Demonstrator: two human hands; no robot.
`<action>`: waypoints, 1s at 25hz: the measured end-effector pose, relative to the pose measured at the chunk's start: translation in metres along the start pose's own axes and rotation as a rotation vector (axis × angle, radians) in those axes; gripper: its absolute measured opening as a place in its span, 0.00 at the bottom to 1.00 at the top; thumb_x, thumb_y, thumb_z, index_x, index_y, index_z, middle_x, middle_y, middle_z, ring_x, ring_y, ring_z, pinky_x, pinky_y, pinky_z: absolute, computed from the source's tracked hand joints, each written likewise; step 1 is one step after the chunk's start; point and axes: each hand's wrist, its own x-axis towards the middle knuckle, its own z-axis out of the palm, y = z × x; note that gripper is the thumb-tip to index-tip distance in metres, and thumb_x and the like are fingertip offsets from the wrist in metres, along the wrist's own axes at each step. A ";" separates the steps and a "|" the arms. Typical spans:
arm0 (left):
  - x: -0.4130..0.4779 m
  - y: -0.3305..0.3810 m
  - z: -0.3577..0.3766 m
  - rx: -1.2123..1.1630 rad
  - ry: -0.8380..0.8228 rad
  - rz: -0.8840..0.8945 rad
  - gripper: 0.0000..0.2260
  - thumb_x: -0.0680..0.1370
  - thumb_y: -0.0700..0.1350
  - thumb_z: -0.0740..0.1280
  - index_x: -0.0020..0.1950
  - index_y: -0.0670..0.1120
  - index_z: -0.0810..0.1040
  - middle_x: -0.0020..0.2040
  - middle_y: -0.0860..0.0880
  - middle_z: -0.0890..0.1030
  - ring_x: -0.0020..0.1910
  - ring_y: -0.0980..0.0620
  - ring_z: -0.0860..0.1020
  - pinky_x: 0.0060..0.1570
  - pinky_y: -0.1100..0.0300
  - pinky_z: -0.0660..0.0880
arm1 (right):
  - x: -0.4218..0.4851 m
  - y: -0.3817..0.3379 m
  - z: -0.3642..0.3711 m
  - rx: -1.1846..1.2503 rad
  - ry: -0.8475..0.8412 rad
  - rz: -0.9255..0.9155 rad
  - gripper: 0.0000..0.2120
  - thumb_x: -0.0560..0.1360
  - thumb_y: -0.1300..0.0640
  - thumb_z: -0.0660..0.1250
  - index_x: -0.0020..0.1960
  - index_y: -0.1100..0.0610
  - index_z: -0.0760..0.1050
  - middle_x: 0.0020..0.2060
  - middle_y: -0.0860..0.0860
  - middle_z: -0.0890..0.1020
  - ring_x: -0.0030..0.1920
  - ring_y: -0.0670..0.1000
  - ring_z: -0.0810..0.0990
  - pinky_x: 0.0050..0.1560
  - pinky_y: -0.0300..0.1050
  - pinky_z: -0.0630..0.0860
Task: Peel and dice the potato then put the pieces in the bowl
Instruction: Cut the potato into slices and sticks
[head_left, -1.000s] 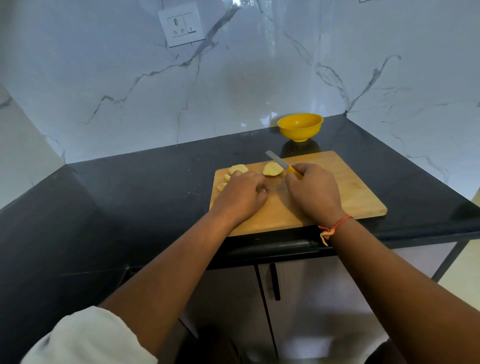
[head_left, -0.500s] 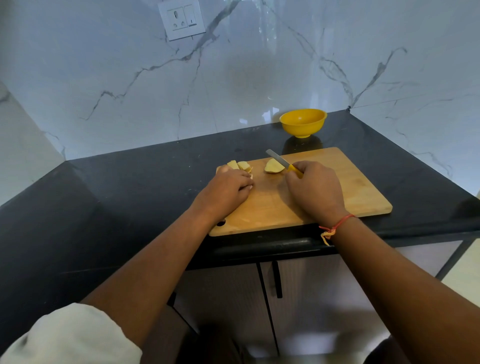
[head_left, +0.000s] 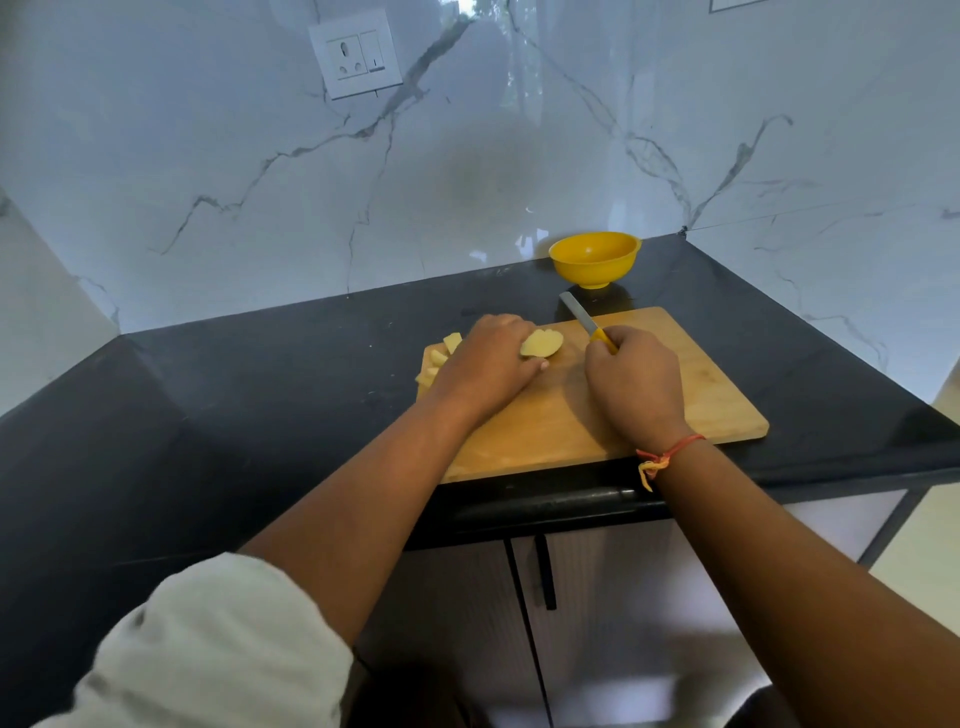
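One cutting board (head_left: 701, 395) on one dark counter (head_left: 260, 395). One yellow bowl (head_left: 595, 260) just past the board at twelve o'clock. One knife (head_left: 582, 314), held in the right hand (head_left: 636, 382). One big potato half (head_left: 543, 344), held by the left hand (head_left: 488, 364); two hands in all. Small cut pieces (head_left: 452, 342) at the board's ten o'clock corner: three or four show, and the hand hides part of the heap. One thread bracelet (head_left: 670, 452). One wall socket (head_left: 356, 52) at eleven o'clock. One cabinet handle (head_left: 545, 571) at six.
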 end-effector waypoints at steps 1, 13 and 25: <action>0.010 0.005 0.003 0.025 -0.038 0.003 0.19 0.79 0.54 0.68 0.67 0.48 0.77 0.63 0.51 0.79 0.63 0.50 0.74 0.58 0.57 0.71 | 0.000 0.000 0.000 0.012 0.004 0.012 0.11 0.80 0.57 0.61 0.49 0.56 0.82 0.40 0.53 0.83 0.40 0.52 0.78 0.37 0.44 0.72; 0.026 0.023 -0.006 -0.317 0.055 -0.368 0.17 0.78 0.39 0.67 0.67 0.48 0.77 0.60 0.48 0.80 0.57 0.49 0.78 0.53 0.59 0.74 | 0.001 0.001 -0.002 0.040 -0.024 0.022 0.10 0.80 0.57 0.61 0.50 0.55 0.82 0.39 0.50 0.82 0.40 0.50 0.79 0.36 0.43 0.74; -0.012 0.015 -0.017 -0.165 -0.126 -0.264 0.15 0.76 0.51 0.73 0.62 0.50 0.81 0.60 0.51 0.81 0.53 0.55 0.77 0.51 0.61 0.72 | 0.000 -0.003 -0.002 -0.048 -0.057 -0.008 0.12 0.81 0.55 0.61 0.57 0.56 0.82 0.42 0.51 0.83 0.40 0.50 0.79 0.34 0.41 0.71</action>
